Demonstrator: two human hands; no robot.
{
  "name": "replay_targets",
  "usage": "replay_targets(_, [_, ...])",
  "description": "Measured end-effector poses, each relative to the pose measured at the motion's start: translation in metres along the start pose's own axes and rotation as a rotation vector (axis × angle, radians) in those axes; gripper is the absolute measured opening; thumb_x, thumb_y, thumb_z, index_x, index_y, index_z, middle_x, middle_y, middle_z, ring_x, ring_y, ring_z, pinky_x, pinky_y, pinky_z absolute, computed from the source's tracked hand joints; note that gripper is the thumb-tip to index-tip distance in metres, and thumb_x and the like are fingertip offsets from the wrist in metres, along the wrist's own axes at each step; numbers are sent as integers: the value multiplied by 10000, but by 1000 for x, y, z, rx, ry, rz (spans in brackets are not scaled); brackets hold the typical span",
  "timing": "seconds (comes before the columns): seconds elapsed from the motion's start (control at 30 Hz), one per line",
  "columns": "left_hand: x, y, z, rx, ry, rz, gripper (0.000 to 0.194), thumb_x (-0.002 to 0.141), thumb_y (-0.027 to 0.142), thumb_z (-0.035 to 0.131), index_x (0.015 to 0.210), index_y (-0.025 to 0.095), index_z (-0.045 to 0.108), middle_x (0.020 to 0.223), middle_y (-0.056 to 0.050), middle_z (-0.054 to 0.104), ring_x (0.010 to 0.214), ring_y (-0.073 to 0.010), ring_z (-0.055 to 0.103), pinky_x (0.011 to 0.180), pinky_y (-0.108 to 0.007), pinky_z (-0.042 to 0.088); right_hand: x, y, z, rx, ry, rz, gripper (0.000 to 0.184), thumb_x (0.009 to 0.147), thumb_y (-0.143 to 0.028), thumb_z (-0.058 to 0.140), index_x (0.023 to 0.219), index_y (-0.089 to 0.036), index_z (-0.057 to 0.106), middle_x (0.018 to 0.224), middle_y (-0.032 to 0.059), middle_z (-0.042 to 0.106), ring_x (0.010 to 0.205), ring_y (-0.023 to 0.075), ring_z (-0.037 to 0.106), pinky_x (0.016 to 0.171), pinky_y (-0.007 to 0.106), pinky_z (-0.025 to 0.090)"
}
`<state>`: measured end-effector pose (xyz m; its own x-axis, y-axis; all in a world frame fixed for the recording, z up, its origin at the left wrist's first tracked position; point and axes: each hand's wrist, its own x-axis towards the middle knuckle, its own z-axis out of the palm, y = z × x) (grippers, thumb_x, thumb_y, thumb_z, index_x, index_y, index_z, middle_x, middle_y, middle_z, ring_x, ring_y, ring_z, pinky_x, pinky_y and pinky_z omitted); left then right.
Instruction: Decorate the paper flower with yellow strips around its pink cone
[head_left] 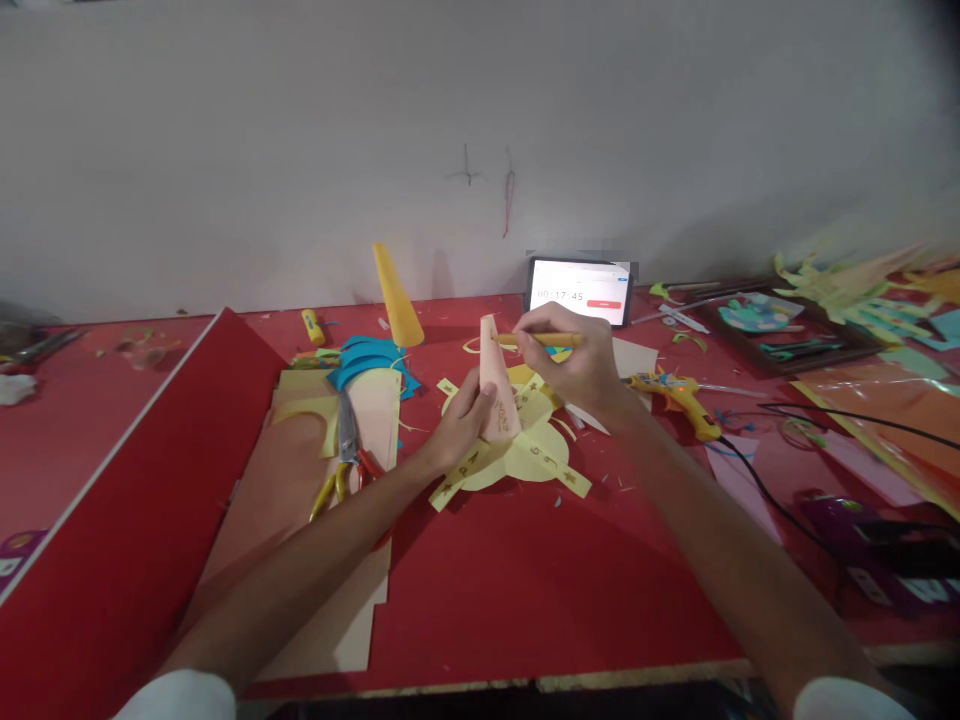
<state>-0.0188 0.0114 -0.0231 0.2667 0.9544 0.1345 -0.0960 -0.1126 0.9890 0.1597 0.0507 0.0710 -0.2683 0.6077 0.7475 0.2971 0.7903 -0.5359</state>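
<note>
A pale peach paper cone (498,385) stands tilted near the middle of the table, with brown marks low on its side. My left hand (466,418) grips the cone's lower left side. In my right hand (571,350) is a yellow pen (541,340), its tip at the upper part of the cone. Below and around the cone lies a pale yellow paper cutout (546,450) with rounded petals and strips bearing letters and stars. Whether the cone is fixed to the cutout I cannot tell.
Scissors (346,440) lie on beige sheets (300,540) at left, beside blue paper pieces (367,362). A yellow cone (397,300) stands behind. A tablet (579,290) shows a timer. Right are a yellow glue gun (679,400), its black cable (757,480) and a dark tray (832,352).
</note>
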Motion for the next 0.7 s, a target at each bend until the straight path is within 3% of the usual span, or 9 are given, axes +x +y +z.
replay_targets(0.7, [-1,6,1,48,16,-8,381,1013,549,488,1173,211,559,1079,-55,641,973,-190,603,846,-305,478,-2,-2,3,-23,30,-7,81,863,-167,594,811,-225,617,716,-18,646,631,131,575,618,289,460])
